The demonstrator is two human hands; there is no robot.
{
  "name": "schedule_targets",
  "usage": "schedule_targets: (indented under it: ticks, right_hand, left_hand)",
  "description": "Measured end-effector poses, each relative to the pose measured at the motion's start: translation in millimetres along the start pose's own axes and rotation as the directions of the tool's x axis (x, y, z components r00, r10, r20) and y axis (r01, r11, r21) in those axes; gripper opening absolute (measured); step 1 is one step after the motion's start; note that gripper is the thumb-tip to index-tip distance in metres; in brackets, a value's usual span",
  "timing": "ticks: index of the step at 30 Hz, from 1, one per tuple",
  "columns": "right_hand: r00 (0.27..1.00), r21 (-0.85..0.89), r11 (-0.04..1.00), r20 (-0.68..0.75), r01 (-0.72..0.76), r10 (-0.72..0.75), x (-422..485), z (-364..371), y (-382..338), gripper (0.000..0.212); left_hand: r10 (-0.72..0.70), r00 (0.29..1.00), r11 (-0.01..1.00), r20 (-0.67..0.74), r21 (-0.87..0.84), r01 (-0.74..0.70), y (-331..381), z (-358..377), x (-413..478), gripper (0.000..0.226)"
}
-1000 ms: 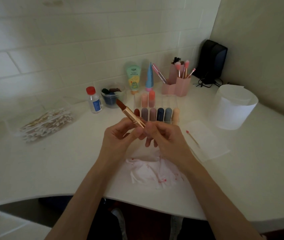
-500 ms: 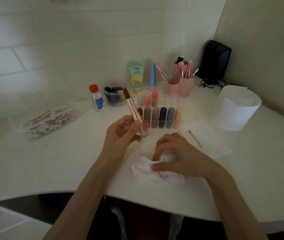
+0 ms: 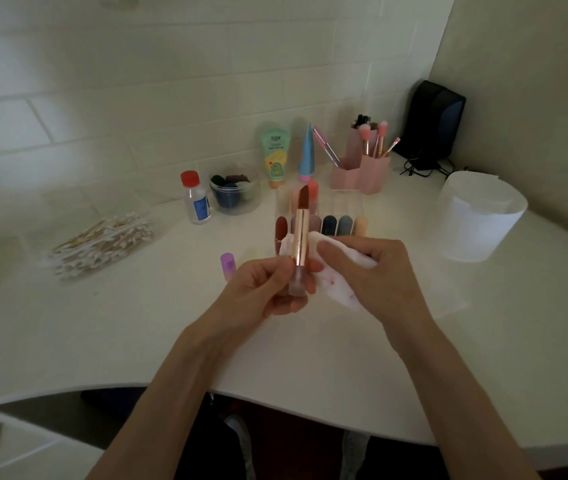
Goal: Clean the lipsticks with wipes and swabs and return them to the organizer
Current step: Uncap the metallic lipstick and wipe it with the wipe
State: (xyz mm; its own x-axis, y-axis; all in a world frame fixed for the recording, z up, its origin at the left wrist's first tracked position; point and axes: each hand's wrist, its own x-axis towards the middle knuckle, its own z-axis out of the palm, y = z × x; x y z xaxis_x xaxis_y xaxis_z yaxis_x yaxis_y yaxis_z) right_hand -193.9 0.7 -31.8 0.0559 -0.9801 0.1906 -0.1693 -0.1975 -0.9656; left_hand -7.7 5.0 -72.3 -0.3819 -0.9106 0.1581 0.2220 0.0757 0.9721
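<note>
Up off the tabletop (image 3: 137, 323) comes the right hand (image 3: 379, 271), its grip bunched around the stained wipe (image 3: 334, 289), now against the open lipstick (image 3: 301, 233) gripped upright by the left hand (image 3: 261, 289), just before the organizer (image 3: 348, 202).

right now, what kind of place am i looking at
Probably a home makeup corner: a white desk against a tiled wall holds a pink brush holder, a clear lipstick organizer and a heap of cotton swabs.
</note>
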Motion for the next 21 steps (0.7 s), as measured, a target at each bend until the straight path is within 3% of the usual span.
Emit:
schedule_targets:
  ticks: [5, 7, 9, 12, 15, 21]
  right_hand:
    - [0.975, 0.058, 0.98, 0.13, -0.191, 0.183, 1.4, 5.7, -1.1, 0.029]
    - [0.91, 0.365, 0.836, 0.235, -0.409, 0.342, 6.2, 4.7, 0.3, 0.039]
    - [0.861, 0.551, 0.662, 0.347, -0.508, 0.372, 8.0, -1.9, 3.8, 0.039]
    - [0.883, 0.488, 0.767, 0.417, -0.416, 0.213, 6.2, -10.2, 11.5, 0.026]
    - [0.893, 0.35, 0.89, 0.432, -0.293, 0.124, 4.5, -7.9, 12.5, 0.035]
    - [0.885, 0.342, 0.9, 0.457, -0.268, 0.09, 3.7, 2.2, 16.5, 0.031]
  left_hand:
    - [-0.028, 1.0, 0.998, 0.012, -0.058, 0.029, 0.4, 1.6, -0.5, 0.039]
    - [-0.042, 0.998, 0.993, 0.036, -0.113, 0.046, 1.3, 1.8, -1.1, 0.038]
    - [-0.069, 0.996, 0.986, 0.059, -0.147, 0.077, 2.8, 0.6, -2.8, 0.038]
    - [-0.096, 0.987, 0.978, 0.129, -0.174, 0.118, 5.4, -0.3, -6.4, 0.037]
    - [-0.127, 0.975, 0.96, 0.184, -0.224, 0.167, 5.7, 0.1, -9.1, 0.041]
    - [-0.203, 0.938, 0.897, 0.279, -0.332, 0.293, 7.1, -3.4, -13.1, 0.023]
